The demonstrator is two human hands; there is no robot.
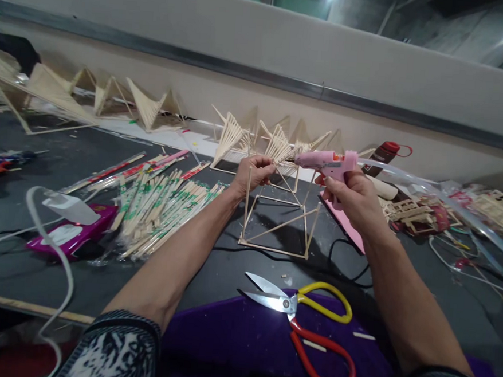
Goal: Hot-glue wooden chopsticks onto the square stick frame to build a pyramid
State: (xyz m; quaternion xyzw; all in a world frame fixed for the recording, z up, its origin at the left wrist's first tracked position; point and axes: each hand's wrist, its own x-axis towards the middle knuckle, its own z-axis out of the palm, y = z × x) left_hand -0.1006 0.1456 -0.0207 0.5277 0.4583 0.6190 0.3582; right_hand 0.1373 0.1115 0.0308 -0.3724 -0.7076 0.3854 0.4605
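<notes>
My right hand (354,198) grips a pink hot glue gun (326,163), its nozzle pointing left towards my left hand. A long clear glue stick (411,180) runs out of the gun's back. My left hand (256,174) pinches a thin wooden stick (284,176) near the nozzle tip. Below both hands an open frame of wooden sticks (273,250) stands on the dark table, with a square base, uprights and diagonals. Whether the nozzle touches the stick I cannot tell. Large scissors (286,303) with one yellow and one red handle lie open in front of the frame.
Wrapped chopsticks (164,205) are heaped left of the frame, beside a magenta device (74,233) with a white cable. Fan-shaped stick models (229,135) line the wall. A dark bottle with a red cap (383,154) stands at the right. Purple material (224,336) covers the near edge.
</notes>
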